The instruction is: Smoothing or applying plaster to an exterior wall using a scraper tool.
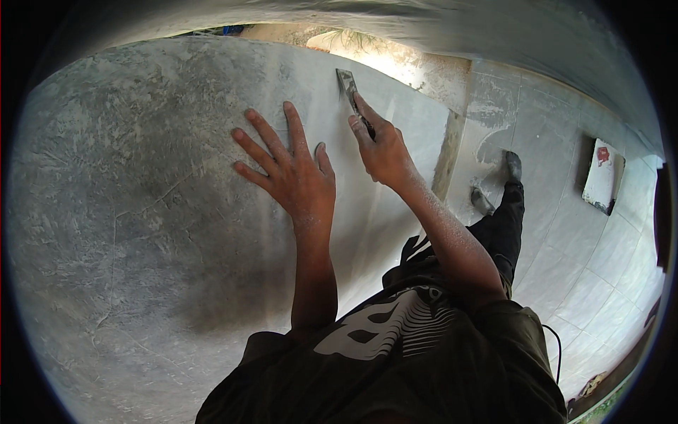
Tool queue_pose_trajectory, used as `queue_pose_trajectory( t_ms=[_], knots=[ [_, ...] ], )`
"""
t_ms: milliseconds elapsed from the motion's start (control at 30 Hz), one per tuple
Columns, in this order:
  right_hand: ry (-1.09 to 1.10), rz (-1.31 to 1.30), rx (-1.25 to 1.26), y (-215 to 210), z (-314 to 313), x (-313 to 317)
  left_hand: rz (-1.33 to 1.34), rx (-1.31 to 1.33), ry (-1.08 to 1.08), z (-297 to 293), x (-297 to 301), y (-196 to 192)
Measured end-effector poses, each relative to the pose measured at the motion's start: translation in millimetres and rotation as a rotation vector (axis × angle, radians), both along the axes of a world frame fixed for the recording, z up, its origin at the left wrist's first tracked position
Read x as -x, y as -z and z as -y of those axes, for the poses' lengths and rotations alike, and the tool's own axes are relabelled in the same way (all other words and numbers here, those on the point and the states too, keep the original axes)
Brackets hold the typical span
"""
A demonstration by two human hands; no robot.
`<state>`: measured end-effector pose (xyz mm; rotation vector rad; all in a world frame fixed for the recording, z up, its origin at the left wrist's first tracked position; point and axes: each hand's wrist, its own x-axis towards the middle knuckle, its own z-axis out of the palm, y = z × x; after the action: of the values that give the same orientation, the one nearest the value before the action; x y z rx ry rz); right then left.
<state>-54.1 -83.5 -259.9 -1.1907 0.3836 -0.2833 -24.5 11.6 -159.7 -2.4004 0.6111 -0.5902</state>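
Note:
A grey plastered wall (176,141) takes up the left and middle of the view, rough and mottled on the left and paler, smoother toward the right. My left hand (300,173) has its fingers spread against or close to the wall. To its right, my right hand (385,148) grips the handle of a putty knife (347,83). The knife's flat, plaster-smeared blade points up and away, at or very near the wall near its far edge. Pale dust coats both hands and my right forearm.
On the right lies a tiled floor (558,191) with white dust by the wall's foot. My feet (513,166) stand there. A white rectangular container (604,175) with a red mark sits farther right. Fine cracks (115,233) run through the wall. Pale sheeting (494,35) spans the top.

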Motion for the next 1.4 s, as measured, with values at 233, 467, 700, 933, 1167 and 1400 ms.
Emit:
queue_pose_trajectory(
  t_ms=[233, 467, 700, 933, 1167, 1400],
  knots=[
    [0.027, 0.077, 0.067, 1.9, -11.4, 1.5, -0.005, -0.026, -0.017, -4.1, 0.9, 0.3],
    [-0.097, 0.050, -0.078, 8.3, -33.8, 16.9, -0.003, -0.032, -0.037, -7.5, -2.0, 2.7],
    [-0.201, 0.077, -0.444, 4.0, -15.2, 14.7, -0.014, -0.022, -0.009, -5.2, -3.6, 5.0],
    [-0.281, 0.103, -0.665, 8.4, 2.8, 7.2, 0.013, -0.034, -0.003, -4.8, -1.6, 3.4],
    [-0.302, 0.119, -0.748, 9.8, -1.3, 11.7, 0.029, -0.043, -0.010, -4.7, -2.5, 4.6],
    [-0.372, 0.142, -0.829, 14.0, -16.3, 23.8, 0.006, -0.019, 0.017, -5.2, -2.4, 5.3]
  ],
)
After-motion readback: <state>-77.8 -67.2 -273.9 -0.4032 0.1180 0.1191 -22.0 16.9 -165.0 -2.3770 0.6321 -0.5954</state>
